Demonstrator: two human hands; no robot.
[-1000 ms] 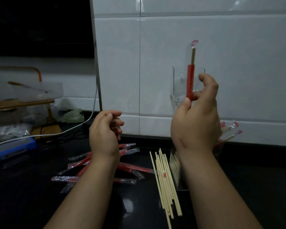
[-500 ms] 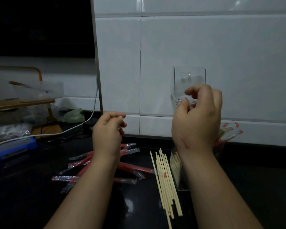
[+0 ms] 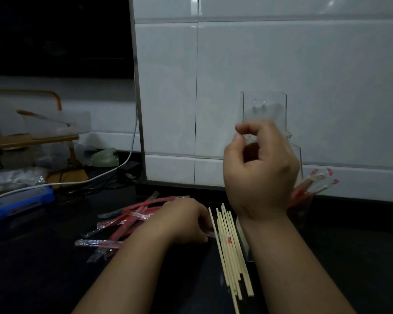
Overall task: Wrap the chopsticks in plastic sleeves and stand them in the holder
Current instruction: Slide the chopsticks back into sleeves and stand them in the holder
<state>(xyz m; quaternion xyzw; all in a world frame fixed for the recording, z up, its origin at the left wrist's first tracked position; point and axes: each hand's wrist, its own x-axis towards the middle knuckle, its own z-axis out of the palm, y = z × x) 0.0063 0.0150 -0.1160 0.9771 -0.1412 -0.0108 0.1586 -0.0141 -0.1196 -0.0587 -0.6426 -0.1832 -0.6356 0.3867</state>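
1. Right hand [image 3: 261,177]: raised in front of the clear holder [image 3: 263,103], back toward the camera. Fingers curled inward, thumb tip close under the index finger; nothing visible between them.
2. Left hand [image 3: 186,220]: lowered onto the worktop [image 3: 43,268], palm down, fingers curled over the near end of the red sleeves [image 3: 132,219], just beside the bare chopsticks [image 3: 230,257]. It touches the sleeves; whether it pinches one cannot be told.
3. Bare chopsticks: a loose bundle lying flat between the two forearms. The long axis runs from the tiled wall [image 3: 338,87] toward the viewer, the near ends drifting slightly right.
4. Wrapped chopsticks [image 3: 315,183]: standing in the holder, partly hidden behind the right hand, leaning to the right with red-tipped ends uppermost.
5. Sleeves: scattered flat in a crossing heap, most with their long axes running left to right.
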